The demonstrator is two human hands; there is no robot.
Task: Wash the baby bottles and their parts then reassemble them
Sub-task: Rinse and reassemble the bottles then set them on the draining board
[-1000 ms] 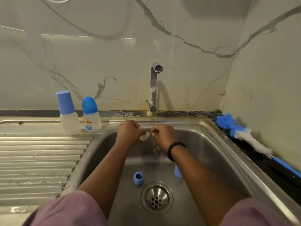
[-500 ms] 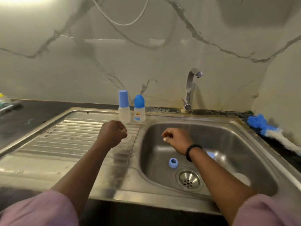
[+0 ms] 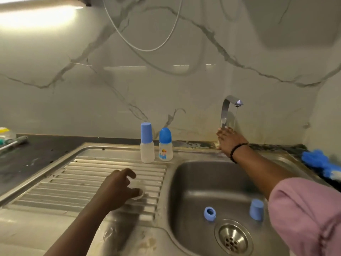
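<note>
My left hand [image 3: 118, 189] hovers low over the ribbed drainboard [image 3: 83, 182]. Its thumb touches a small clear teat [image 3: 139, 195] lying there, and the index finger is lifted away from it. My right hand [image 3: 227, 139] reaches to the base of the tap [image 3: 227, 108] and grips the tap handle, which it hides. A thin stream runs from the spout. Two baby bottles stand at the back of the drainboard: one with a tall blue cap [image 3: 147, 145], one with a rounded blue cap [image 3: 165, 145]. A blue ring [image 3: 209, 213] and a blue cap [image 3: 256, 209] lie in the sink [image 3: 184, 191].
The drain strainer [image 3: 232, 239] sits at the front of the basin. A blue and white bottle brush [image 3: 321, 161] lies on the ledge at the right. Small items [image 3: 7, 137] rest on the dark counter at far left. A white cable [image 3: 147, 48] hangs on the wall.
My left hand carried the teat from the stream to the drainboard and loosened its hold. My right hand moved from the basin up to the tap base. The view shifted left.
</note>
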